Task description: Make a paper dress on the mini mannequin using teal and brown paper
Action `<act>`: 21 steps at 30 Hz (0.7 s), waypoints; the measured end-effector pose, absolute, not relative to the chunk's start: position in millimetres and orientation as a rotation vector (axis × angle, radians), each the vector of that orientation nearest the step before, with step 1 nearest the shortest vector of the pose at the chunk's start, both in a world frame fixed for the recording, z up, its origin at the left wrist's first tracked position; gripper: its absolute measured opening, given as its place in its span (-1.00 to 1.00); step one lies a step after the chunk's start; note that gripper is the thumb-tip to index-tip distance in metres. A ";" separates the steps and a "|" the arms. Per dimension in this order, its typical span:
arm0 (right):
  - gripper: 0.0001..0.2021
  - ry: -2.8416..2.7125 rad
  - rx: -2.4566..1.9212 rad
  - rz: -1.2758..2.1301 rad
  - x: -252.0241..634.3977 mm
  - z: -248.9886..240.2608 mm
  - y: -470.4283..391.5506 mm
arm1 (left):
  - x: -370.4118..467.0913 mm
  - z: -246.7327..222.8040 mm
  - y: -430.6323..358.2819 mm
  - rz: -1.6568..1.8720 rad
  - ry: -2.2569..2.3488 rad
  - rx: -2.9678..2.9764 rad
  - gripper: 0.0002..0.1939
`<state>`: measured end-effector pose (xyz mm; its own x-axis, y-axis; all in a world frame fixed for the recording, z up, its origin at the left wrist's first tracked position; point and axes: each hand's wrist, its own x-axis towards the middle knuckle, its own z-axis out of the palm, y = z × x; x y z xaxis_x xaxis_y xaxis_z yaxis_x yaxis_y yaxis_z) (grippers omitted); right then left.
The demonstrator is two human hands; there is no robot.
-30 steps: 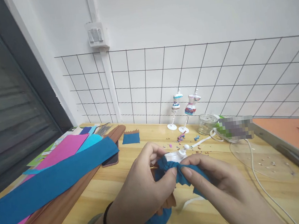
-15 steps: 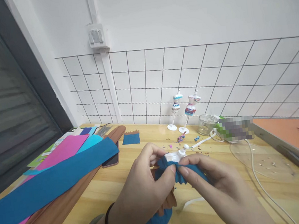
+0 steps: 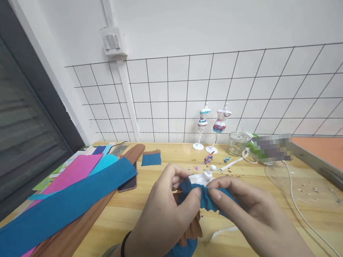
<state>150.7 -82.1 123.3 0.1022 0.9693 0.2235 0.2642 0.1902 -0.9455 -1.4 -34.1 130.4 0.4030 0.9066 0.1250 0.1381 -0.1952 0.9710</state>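
Observation:
Between my hands is a small white mannequin [image 3: 199, 178], tilted, with its round-topped neck towards the right. Blue crepe paper [image 3: 209, 201] is gathered in folds across its upper body, its lower edge zigzag-cut. My left hand [image 3: 171, 211] wraps round the mannequin, the thumb pressing the paper to it. My right hand [image 3: 242, 203] pinches the paper between thumb and forefinger, close to the left thumb. Below the left hand hang brown pleated paper [image 3: 193, 230] and a puffed blue paper skirt [image 3: 184, 251], partly hidden by the hand and wrist.
Blue, pink and brown paper strips [image 3: 60, 215] lie at left, over a phone [image 3: 127, 183]. A small blue-brown piece [image 3: 151, 158] lies further back. Two mannequins on stands [image 3: 219, 127], a glass jar [image 3: 239, 142] and paper scraps [image 3: 208, 158] are behind my hands. A white cable [image 3: 298, 209] runs at right.
My right fingertips have shifted slightly right along the blue paper, away from the left thumb, so more of the folds show between them. The left hand keeps its hold.

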 end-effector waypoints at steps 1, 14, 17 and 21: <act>-0.76 -1.378 -1.298 0.836 150.7 124.8 -82.7 | -1.7 130.1 -34.0 0.925 0.939 1.625 -0.93; -0.78 -1.455 -1.318 0.838 153.1 127.6 -83.7 | -0.6 133.2 -37.6 0.988 0.941 1.574 -0.89; -0.80 -1.500 -1.268 0.808 154.7 126.4 -82.7 | -0.6 135.3 -39.0 0.992 0.937 1.557 -0.88; -0.83 -1.509 -1.238 0.798 154.5 124.4 -81.4 | -1.2 135.9 -39.8 0.988 0.944 1.546 -0.87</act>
